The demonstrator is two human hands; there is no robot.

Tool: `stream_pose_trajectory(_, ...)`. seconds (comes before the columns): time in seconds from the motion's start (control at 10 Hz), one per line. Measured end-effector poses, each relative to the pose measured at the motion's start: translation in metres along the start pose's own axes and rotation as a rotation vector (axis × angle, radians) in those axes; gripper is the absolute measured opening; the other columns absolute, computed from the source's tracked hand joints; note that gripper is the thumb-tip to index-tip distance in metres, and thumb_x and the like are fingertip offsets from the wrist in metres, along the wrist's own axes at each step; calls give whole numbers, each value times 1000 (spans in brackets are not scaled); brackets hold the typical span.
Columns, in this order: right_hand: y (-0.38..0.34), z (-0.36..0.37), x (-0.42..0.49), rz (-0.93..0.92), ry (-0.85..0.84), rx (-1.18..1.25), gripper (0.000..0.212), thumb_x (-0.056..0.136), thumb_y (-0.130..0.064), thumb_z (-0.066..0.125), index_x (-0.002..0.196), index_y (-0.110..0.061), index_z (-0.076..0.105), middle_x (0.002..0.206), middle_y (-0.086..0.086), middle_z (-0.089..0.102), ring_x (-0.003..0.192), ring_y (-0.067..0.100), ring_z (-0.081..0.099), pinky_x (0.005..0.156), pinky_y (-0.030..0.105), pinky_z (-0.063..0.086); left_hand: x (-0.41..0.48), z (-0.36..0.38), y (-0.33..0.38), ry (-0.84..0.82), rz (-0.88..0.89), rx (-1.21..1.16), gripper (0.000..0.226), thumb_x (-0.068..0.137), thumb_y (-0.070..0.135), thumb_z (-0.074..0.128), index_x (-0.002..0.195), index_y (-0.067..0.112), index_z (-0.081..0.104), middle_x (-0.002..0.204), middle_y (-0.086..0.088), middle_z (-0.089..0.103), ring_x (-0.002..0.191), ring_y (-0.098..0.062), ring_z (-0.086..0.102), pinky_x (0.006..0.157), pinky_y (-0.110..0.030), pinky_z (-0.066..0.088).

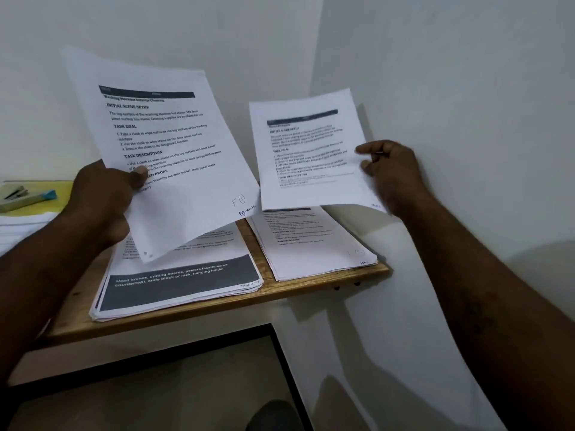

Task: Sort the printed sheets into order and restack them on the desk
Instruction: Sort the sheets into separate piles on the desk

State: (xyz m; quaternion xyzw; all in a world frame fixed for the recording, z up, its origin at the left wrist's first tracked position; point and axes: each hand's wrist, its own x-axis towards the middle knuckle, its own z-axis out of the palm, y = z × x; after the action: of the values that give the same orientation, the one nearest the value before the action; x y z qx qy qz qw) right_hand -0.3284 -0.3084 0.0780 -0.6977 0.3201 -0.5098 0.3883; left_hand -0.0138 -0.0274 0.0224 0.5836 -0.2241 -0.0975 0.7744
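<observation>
A wooden tabletop (311,286) sits in a corner of white walls and carries two piles of printed sheets side by side: a wide left stack (180,284) and a narrower right stack (311,247). At the far left, a yellow pad (60,189) holds what looks like a stapler (14,192) and a blue-tipped item (48,195), with more white paper (21,225) below.

The left hand (102,194) pinches one sheet (161,141) at its left edge, thumb on the printed face, raised above the left stack and covering most of that stack's top page. The right hand (389,172) pinches a second sheet (308,150) by its right edge, in the air over the right stack and hiding its upper part. That sheet and the fingers are blurred, so its body text cannot be read.

The left-hand sheet reads "INITIAL SCENE SETUP", "TASK GOAL" and "TASK DESCRIPTION", with a handwritten "F 1" and a page note at its lower corner. The left stack's dark band reads "Used knives, cutting boards, peelers"; beside it, "Page No-7".
</observation>
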Motion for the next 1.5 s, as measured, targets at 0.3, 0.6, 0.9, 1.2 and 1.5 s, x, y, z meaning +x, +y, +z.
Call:
stream_pose_trajectory(0.3,75,14,-14,170,-235,-365,33,90,6,66,92,-25,80,96,2,75,75,17,62,67,29,50,-3,-14,-2,37,15,90,44,99,17,71,138,1,60,141,-17,64,124,-32,63,97,-34,48)
stream_pose_trajectory(0.6,86,23,-20,180,-251,-586,34,88,-2,57,89,-30,75,89,-7,69,69,12,59,56,23,40,-4,-25,-6,28,39,97,54,83,26,83,130,4,67,128,-12,72,112,-27,67,102,-45,53)
stream_pose_trajectory(0.9,88,28,-32,132,-195,-666,37,85,-2,54,96,-24,81,84,-7,68,70,14,59,62,22,43,-9,-6,-17,-21,-91,36,35,93,11,77,127,18,72,120,2,75,110,-27,71,102,-51,55)
stream_pose_trajectory(1.2,84,34,-40,-4,-142,-809,26,87,-34,79,110,-24,80,124,4,72,112,25,68,96,36,54,-17,2,-22,-49,-125,19,36,96,7,73,130,16,72,122,-1,75,113,-32,71,103,-60,53)
stream_pose_trajectory(1.5,67,51,-66,-36,-561,-739,69,81,-76,71,136,-35,66,153,-12,55,140,11,50,115,32,37,-17,4,-21,-70,-104,10,34,96,6,71,128,18,72,121,1,76,110,-30,72,102,-57,53)
